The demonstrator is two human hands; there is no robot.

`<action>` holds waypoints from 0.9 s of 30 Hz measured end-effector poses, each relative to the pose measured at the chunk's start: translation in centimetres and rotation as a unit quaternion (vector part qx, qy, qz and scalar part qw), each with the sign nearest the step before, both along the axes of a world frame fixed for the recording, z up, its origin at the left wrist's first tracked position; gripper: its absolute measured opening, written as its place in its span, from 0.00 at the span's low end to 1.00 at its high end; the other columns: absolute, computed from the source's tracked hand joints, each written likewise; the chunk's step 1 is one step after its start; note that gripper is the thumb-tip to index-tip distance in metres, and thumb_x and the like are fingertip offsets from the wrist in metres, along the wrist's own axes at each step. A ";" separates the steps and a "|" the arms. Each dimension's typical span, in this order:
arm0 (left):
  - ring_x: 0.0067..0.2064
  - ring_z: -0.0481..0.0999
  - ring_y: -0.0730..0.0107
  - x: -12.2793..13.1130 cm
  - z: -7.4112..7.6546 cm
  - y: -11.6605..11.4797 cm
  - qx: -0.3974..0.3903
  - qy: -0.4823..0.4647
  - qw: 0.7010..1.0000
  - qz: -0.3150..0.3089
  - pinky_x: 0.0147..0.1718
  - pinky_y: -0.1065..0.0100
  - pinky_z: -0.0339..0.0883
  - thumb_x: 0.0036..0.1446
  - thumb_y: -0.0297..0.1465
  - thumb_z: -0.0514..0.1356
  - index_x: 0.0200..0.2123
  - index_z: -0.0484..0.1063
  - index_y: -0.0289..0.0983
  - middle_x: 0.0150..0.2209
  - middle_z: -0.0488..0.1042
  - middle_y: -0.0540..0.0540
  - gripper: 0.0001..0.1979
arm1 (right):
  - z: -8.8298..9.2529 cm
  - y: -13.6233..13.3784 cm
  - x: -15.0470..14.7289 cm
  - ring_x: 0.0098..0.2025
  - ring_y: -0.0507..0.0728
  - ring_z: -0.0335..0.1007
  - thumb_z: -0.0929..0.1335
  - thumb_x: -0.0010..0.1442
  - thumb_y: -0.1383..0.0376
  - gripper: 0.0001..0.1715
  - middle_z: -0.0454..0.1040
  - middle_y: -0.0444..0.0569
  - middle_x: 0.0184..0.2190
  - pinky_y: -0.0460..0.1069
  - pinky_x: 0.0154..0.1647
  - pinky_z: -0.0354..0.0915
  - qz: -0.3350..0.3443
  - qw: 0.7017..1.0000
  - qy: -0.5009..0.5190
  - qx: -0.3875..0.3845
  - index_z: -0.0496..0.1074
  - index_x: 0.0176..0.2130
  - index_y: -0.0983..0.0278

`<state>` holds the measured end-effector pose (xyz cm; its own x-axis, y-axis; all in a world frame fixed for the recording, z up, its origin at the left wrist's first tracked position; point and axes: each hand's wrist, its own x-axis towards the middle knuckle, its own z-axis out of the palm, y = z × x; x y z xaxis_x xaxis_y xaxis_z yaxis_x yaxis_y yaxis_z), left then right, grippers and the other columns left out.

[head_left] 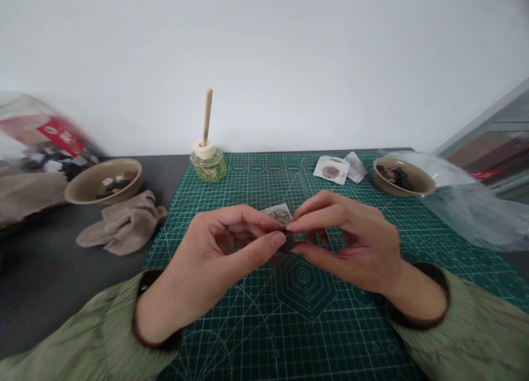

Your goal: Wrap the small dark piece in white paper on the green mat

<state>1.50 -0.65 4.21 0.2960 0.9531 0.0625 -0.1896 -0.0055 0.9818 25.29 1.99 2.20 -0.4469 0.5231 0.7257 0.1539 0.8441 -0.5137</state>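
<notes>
My left hand (223, 248) and my right hand (351, 243) meet above the middle of a green cutting mat (264, 182). Their fingertips pinch a small dark piece (287, 244) from both sides, and most of it is hidden by my fingers. A creased white paper scrap with a brown stain (276, 213) sticks up just behind my fingertips. I cannot tell whether it is joined to the dark piece. Two stained white paper sheets (331, 170) lie farther back on the mat.
A tan bowl of dark and pale pieces (103, 181) and a crumpled grey-beige cloth (124, 226) are on the dark tabletop at left. A glass jar with a wooden stick (208, 163) stands behind the mat. Another bowl (399, 177) and clear plastic (467, 199) are at right.
</notes>
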 end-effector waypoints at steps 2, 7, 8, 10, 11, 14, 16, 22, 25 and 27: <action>0.32 0.89 0.77 0.0 -0.1 -0.1 -0.004 0.009 1.000 0.002 0.35 0.84 0.81 0.54 0.19 0.78 0.36 0.91 0.41 0.32 0.91 0.52 0.11 | 0.0 0.0 0.0 0.43 0.53 0.86 0.81 0.70 0.71 0.10 0.88 0.50 0.44 0.45 0.43 0.81 0.000 1.000 -0.003 0.008 0.84 0.50 0.63; 0.34 0.91 0.74 -0.1 -0.5 -0.3 0.008 0.017 1.000 0.005 0.38 0.81 0.84 0.51 0.18 0.79 0.38 0.91 0.41 0.35 0.92 0.51 0.14 | -0.2 0.0 0.1 0.38 0.50 0.82 0.81 0.70 0.71 0.09 0.87 0.49 0.44 0.42 0.36 0.77 -0.004 1.000 -0.001 -0.008 0.84 0.49 0.64; 0.34 0.91 0.73 -0.1 -0.6 -0.3 0.011 0.019 1.000 0.004 0.38 0.81 0.84 0.51 0.18 0.79 0.38 0.91 0.41 0.35 0.92 0.50 0.14 | -0.2 -0.1 0.1 0.36 0.49 0.81 0.81 0.70 0.72 0.10 0.86 0.49 0.44 0.42 0.34 0.77 -0.002 1.000 0.001 -0.013 0.84 0.50 0.64; 0.34 0.91 0.73 -0.1 -0.6 -0.3 0.020 0.023 1.000 0.005 0.38 0.81 0.84 0.51 0.18 0.79 0.39 0.90 0.41 0.35 0.92 0.50 0.14 | -0.3 -0.1 0.2 0.34 0.48 0.79 0.81 0.70 0.72 0.10 0.86 0.49 0.44 0.41 0.32 0.76 0.003 1.000 0.007 -0.022 0.84 0.50 0.65; 0.34 0.91 0.73 -0.1 -0.6 -0.3 0.023 0.025 0.999 0.005 0.38 0.81 0.84 0.51 0.18 0.79 0.39 0.91 0.42 0.35 0.92 0.50 0.15 | -0.3 -0.1 0.2 0.33 0.48 0.78 0.81 0.69 0.72 0.10 0.85 0.49 0.44 0.41 0.32 0.75 0.006 1.000 0.008 -0.026 0.84 0.50 0.65; 0.34 0.91 0.73 -0.1 -0.6 -0.2 0.026 0.027 0.999 0.007 0.37 0.81 0.84 0.52 0.19 0.79 0.39 0.91 0.42 0.35 0.92 0.50 0.14 | -0.4 -0.1 0.1 0.33 0.48 0.78 0.81 0.69 0.72 0.11 0.85 0.49 0.44 0.42 0.32 0.76 0.009 0.999 0.010 -0.029 0.84 0.50 0.65; 0.33 0.91 0.72 -0.1 -0.6 -0.2 0.023 0.026 0.999 0.009 0.37 0.80 0.84 0.51 0.19 0.80 0.39 0.91 0.42 0.35 0.92 0.49 0.14 | -0.4 -0.1 0.0 0.34 0.48 0.79 0.81 0.69 0.72 0.11 0.85 0.49 0.44 0.42 0.32 0.76 0.008 1.000 0.011 -0.027 0.84 0.50 0.65; 0.32 0.89 0.74 0.2 0.0 -0.2 -0.002 0.011 1.000 0.011 0.35 0.82 0.81 0.55 0.21 0.77 0.37 0.93 0.42 0.33 0.91 0.50 0.10 | -0.3 -0.1 0.0 0.35 0.49 0.80 0.81 0.70 0.71 0.11 0.86 0.49 0.44 0.42 0.32 0.76 0.005 1.000 0.004 -0.021 0.84 0.50 0.64; 0.33 0.88 0.75 0.2 0.4 -0.3 -0.009 0.005 1.000 0.010 0.35 0.83 0.80 0.55 0.21 0.77 0.36 0.93 0.43 0.33 0.91 0.50 0.10 | -0.3 -0.1 0.1 0.35 0.49 0.80 0.82 0.69 0.71 0.11 0.86 0.49 0.44 0.43 0.32 0.75 0.005 1.000 0.004 -0.023 0.84 0.50 0.64; 0.33 0.87 0.74 0.2 0.6 -0.2 -0.009 0.007 1.000 0.008 0.35 0.82 0.80 0.56 0.22 0.77 0.36 0.93 0.43 0.32 0.91 0.49 0.09 | -0.3 -0.1 0.2 0.36 0.50 0.81 0.82 0.69 0.71 0.12 0.86 0.49 0.44 0.43 0.31 0.75 0.006 1.000 0.006 -0.027 0.84 0.51 0.63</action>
